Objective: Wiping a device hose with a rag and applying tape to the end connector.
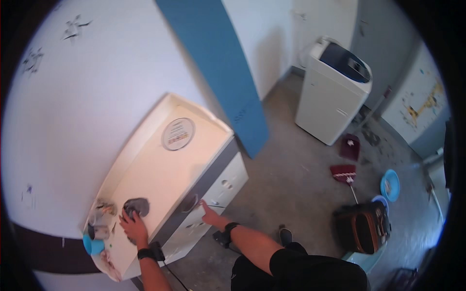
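A white changing-table-style dresser with a raised rim and a grey band along its front stands before me at the left. On its top, my left hand is closed on a dark grey cloth, pressing it to the surface. My right hand is at the dresser's front, beside a rounded handle on the grey band. Its fingers look stretched out, and I see nothing held in them. Near my left hand stand a clear container and a blue cup.
A round label lies on the dresser's far part. Behind it a blue panel leans on the wall. To the right are a washing machine, a dark red dustpan, a broom, a blue basin and a dark suitcase.
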Demonstrator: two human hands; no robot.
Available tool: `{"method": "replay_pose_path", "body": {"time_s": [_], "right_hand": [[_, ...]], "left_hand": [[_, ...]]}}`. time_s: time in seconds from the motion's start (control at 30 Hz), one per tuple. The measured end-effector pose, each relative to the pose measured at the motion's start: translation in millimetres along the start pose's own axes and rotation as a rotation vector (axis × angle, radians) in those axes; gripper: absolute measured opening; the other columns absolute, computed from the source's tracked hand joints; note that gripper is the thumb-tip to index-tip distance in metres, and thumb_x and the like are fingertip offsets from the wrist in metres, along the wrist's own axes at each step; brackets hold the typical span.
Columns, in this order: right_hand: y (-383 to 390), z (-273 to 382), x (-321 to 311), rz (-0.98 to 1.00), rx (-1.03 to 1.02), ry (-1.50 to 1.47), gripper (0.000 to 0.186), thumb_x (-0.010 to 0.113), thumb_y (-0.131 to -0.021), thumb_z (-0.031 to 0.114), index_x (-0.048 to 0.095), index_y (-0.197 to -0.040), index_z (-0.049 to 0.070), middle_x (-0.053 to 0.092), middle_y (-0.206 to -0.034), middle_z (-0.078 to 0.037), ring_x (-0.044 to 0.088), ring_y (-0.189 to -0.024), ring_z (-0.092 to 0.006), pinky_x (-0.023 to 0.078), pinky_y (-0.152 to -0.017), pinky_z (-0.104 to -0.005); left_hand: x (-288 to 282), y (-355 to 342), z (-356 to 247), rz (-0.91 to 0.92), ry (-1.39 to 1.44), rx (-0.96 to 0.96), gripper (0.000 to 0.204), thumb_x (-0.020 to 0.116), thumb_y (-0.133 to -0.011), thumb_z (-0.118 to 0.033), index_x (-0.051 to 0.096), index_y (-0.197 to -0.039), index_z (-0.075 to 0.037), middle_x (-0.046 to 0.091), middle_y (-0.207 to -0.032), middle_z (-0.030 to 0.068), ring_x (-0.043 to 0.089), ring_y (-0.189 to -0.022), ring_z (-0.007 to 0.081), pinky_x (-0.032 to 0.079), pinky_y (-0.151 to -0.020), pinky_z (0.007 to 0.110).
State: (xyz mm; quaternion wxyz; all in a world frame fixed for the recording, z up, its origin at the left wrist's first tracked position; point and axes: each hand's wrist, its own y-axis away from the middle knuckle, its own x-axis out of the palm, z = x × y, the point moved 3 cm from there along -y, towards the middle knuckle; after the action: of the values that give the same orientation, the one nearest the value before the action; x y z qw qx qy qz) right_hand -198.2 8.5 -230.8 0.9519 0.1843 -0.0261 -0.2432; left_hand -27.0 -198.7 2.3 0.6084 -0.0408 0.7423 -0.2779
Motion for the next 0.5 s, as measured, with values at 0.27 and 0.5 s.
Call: {"method": "replay_pose_path", "body": {"time_s": [0.27, 0.5], "right_hand": [[-2, -47, -26, -0.041, -0.133, -0.097, 0.068, 0.056, -0.084, 0.005, 0.029, -0.146, 0.011, 0.066, -0.114, -0.014, 0.065, -0.093, -0.0245, 0.052, -0.083, -0.0341], [172, -187, -165, 0.049, -0.085, 0.541, 0.031, 0.052, -0.091, 0.020, 0.062, -0.116, 0.004, 0.067, -0.109, -0.017, 0.063, -0.101, -0.0351, 0.049, -0.087, -0.0487]], "left_hand": [[19, -5, -26, 0.054, 0.020, 0.066, 0.047, 0.053, -0.093, -0.044, 0.053, -0.128, -0.013, 0.050, -0.135, 0.0114, 0.044, -0.127, 0.0310, 0.035, -0.102, 0.049], [-19, -3, -22, -0.047, 0.178, 0.063, 0.042, 0.070, -0.078, -0.027, 0.055, -0.106, 0.001, 0.057, -0.107, 0.0189, 0.053, -0.105, 0.0377, 0.041, -0.092, 0.048]]}}
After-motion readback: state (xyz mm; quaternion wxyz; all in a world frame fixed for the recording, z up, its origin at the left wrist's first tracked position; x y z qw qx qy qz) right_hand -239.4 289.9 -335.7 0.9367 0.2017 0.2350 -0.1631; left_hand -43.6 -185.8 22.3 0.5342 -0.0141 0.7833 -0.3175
